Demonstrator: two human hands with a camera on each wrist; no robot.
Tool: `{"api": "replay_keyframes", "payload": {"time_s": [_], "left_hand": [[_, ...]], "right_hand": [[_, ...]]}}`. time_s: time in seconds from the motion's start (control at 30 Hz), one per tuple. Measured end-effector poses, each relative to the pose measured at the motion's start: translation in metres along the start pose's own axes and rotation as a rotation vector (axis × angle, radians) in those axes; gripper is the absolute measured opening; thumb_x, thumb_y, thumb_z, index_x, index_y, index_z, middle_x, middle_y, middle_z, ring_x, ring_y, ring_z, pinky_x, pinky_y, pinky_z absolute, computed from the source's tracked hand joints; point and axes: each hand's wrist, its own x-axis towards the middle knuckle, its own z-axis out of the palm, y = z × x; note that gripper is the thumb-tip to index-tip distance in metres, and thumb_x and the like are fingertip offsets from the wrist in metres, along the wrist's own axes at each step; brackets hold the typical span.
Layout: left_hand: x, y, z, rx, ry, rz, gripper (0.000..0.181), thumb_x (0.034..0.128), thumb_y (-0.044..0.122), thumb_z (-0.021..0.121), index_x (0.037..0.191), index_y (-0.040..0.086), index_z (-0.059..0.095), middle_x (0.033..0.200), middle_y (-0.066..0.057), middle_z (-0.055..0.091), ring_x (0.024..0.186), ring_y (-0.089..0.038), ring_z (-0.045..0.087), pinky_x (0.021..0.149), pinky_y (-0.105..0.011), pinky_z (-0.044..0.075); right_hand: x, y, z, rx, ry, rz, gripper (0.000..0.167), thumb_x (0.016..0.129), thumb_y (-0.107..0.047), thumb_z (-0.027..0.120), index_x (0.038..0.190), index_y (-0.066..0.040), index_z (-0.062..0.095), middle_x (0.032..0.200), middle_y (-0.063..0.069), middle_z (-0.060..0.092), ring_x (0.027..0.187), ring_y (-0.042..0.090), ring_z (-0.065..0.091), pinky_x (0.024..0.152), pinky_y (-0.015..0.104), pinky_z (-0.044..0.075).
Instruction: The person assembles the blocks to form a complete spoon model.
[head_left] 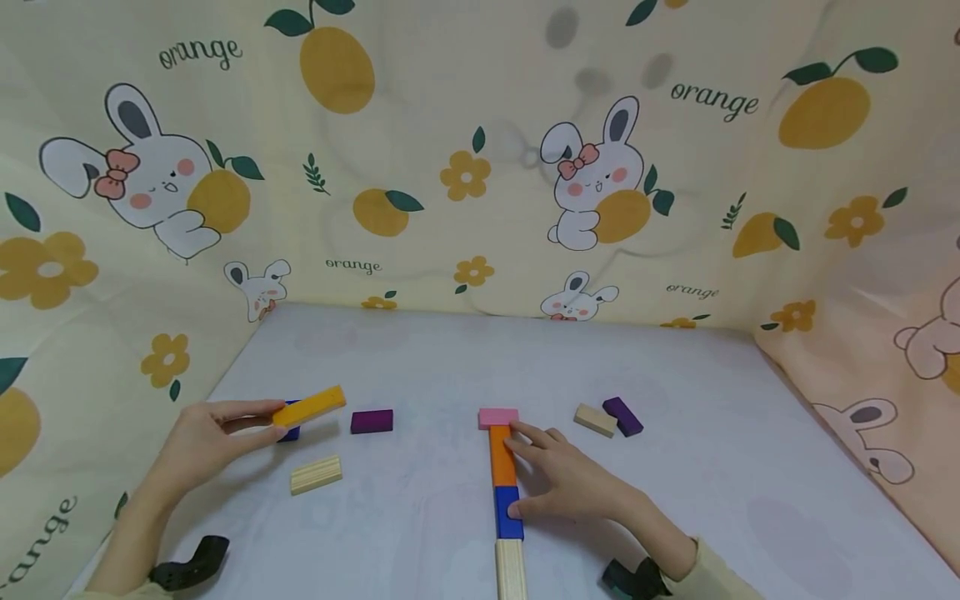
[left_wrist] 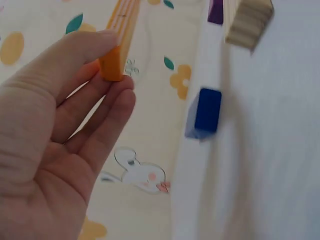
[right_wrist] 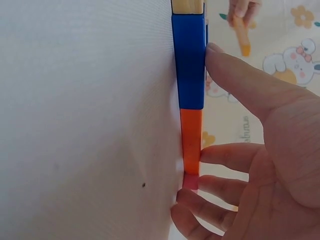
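My left hand [head_left: 204,443] pinches a yellow-orange block [head_left: 313,406] between thumb and fingers, raised off the table. Partly hidden behind that block is a blue block [head_left: 289,435], seen whole in the left wrist view. On the table a line of blocks runs end to end: an orange block [head_left: 502,455], a blue one [head_left: 505,500] and a plain wooden one [head_left: 511,571], with a pink block [head_left: 498,416] set crosswise at the far end. My right hand [head_left: 573,483] rests along the line's right side, thumb at the blue block, fingertips by the orange and pink ones.
Left of the line lie a purple block [head_left: 372,422] and a plain wooden block [head_left: 316,475]. To the right, another wooden block [head_left: 596,420] lies against a dark purple block [head_left: 623,417]. A printed cloth [head_left: 420,125] hangs behind the white table [head_left: 420,358] and along both sides.
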Motion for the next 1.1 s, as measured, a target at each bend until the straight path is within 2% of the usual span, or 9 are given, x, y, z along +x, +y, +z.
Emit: {"api": "replay_keyframes", "payload": {"time_s": [0.13,0.2,0.3,0.43,0.5,0.67,0.93,1.1], "left_hand": [[0.002,0.012,0.009,-0.043,0.037,0.062,0.041,0.0796,0.025,0.084,0.115,0.007,0.074,0.108,-0.003,0.072,0.095,-0.008,0.066,0.081,-0.019,0.051],[0.004,0.018,0.015,-0.078,0.036,0.07,0.04,0.0803,0.025,0.083,0.115,0.007,0.074,0.109,-0.003,0.072,0.096,-0.006,0.065,0.082,-0.019,0.051],[0.01,0.028,0.027,-0.132,-0.003,0.063,0.04,0.0817,0.027,0.082,0.116,0.008,0.073,0.11,-0.001,0.071,0.096,-0.009,0.065,0.083,-0.024,0.052],[0.022,0.04,0.045,-0.189,-0.101,0.081,0.04,0.0818,0.031,0.082,0.116,0.012,0.074,0.11,0.0,0.071,0.095,-0.014,0.067,0.085,-0.036,0.054],[0.03,0.046,0.053,-0.213,-0.154,0.105,0.039,0.0808,0.03,0.083,0.115,0.013,0.075,0.109,0.0,0.072,0.095,-0.015,0.068,0.084,-0.037,0.054],[0.055,0.058,0.073,-0.207,-0.238,0.128,0.038,0.0789,0.027,0.085,0.112,0.011,0.076,0.107,0.0,0.072,0.093,-0.016,0.068,0.079,-0.028,0.055],[0.096,0.074,0.115,-0.129,-0.302,0.168,0.035,0.0809,0.016,0.083,0.113,0.005,0.075,0.104,-0.003,0.072,0.091,-0.016,0.068,0.077,-0.027,0.055],[0.116,0.083,0.139,-0.128,-0.32,0.154,0.035,0.0814,0.011,0.082,0.114,0.002,0.073,0.104,-0.002,0.072,0.092,-0.014,0.067,0.08,-0.03,0.055]], "right_hand": [[0.0,0.001,0.001,0.002,0.003,0.002,0.091,0.078,-0.065,0.071,0.149,-0.016,0.045,0.158,0.006,0.027,0.135,0.033,0.034,0.101,0.057,0.039],[-0.001,0.001,0.002,0.006,0.004,0.003,0.091,0.078,-0.065,0.071,0.149,-0.016,0.045,0.158,0.006,0.028,0.134,0.032,0.034,0.101,0.056,0.039],[-0.002,0.001,0.002,0.012,0.001,0.007,0.091,0.078,-0.065,0.071,0.15,-0.016,0.044,0.159,0.006,0.027,0.134,0.032,0.034,0.101,0.057,0.039],[-0.002,0.001,0.002,0.013,-0.002,0.009,0.091,0.079,-0.064,0.071,0.15,-0.016,0.044,0.159,0.006,0.027,0.135,0.033,0.033,0.102,0.057,0.038],[-0.001,0.001,0.001,0.01,-0.001,0.007,0.091,0.079,-0.064,0.071,0.15,-0.015,0.044,0.159,0.006,0.027,0.135,0.032,0.033,0.102,0.056,0.039],[0.0,-0.001,0.0,-0.002,0.006,-0.001,0.091,0.078,-0.065,0.071,0.15,-0.015,0.044,0.158,0.006,0.027,0.134,0.031,0.035,0.101,0.054,0.04],[0.001,-0.002,0.0,-0.001,0.007,0.006,0.09,0.078,-0.063,0.072,0.149,-0.015,0.045,0.158,0.006,0.028,0.134,0.032,0.035,0.101,0.056,0.039],[0.0,-0.002,0.0,0.011,0.005,0.016,0.09,0.078,-0.064,0.072,0.15,-0.016,0.045,0.159,0.006,0.027,0.133,0.033,0.035,0.101,0.057,0.039]]}}
